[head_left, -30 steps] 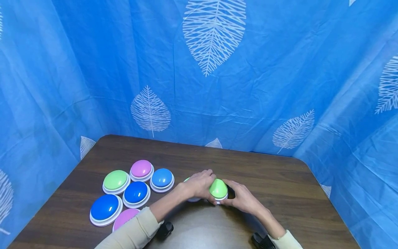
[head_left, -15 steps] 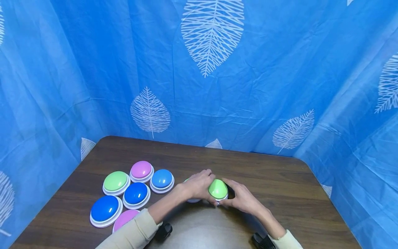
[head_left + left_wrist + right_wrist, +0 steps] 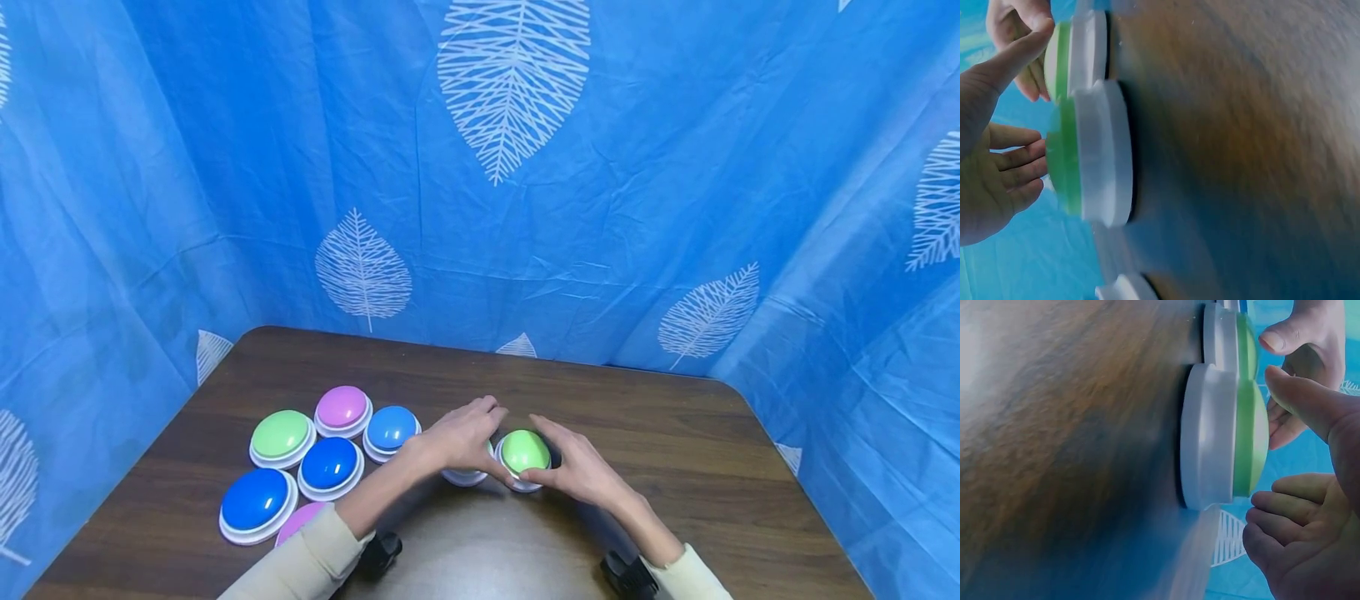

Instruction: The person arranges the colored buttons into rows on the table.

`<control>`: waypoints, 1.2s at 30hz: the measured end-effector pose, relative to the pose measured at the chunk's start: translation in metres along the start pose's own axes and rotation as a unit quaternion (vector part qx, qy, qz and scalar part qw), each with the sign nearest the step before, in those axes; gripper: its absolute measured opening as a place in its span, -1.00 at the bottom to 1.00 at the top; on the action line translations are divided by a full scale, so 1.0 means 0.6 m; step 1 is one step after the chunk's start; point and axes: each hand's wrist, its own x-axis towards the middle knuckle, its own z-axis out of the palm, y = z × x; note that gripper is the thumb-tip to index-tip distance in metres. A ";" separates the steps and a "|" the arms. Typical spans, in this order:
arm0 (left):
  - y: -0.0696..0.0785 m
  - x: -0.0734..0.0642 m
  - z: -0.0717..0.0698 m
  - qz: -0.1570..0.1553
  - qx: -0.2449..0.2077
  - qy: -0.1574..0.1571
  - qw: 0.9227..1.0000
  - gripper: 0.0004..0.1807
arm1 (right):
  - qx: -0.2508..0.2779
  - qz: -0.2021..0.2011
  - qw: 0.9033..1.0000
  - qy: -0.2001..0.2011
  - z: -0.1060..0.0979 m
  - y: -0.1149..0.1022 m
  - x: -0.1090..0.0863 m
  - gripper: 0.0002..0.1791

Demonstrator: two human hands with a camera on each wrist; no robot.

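Two domed green push buttons on white bases sit side by side on the table. The right green button shows almost whole in the head view; the left green button is mostly behind my left hand there. That hand arches over its button with fingers spread and thumb reaching toward the right button. My right hand is beside the right button, thumb tip near its front rim, fingers spread past its back. In the right wrist view, its fingers stand off the green dome, holding nothing.
At the left of the brown table stand more buttons: a pink button, a green one, a light blue one, two dark blue ones and a pink one partly under the left sleeve. Blue curtains surround the table.
Both hands have let go of the right green button and drawn apart, the left hand back to the left. That button, tilted earlier, now sits flat beside the left green one.
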 end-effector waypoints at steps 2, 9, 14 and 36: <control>-0.006 -0.006 -0.005 -0.004 0.001 0.007 1.000 0.11 | 0.000 0.000 1.000 0.004 -0.001 -0.004 0.004 -0.06; -0.029 -0.035 -0.026 -0.017 -0.006 0.037 0.999 0.11 | -0.001 -0.004 1.000 0.009 0.001 -0.029 0.020 -0.03; -0.045 -0.060 -0.034 -0.035 -0.008 0.041 0.999 0.11 | -0.001 -0.026 1.000 -0.002 0.008 -0.049 0.035 -0.03; -0.097 -0.134 -0.083 -0.148 -0.005 -0.016 0.989 0.03 | -0.050 -0.084 0.992 -0.083 0.083 -0.149 0.126 -0.04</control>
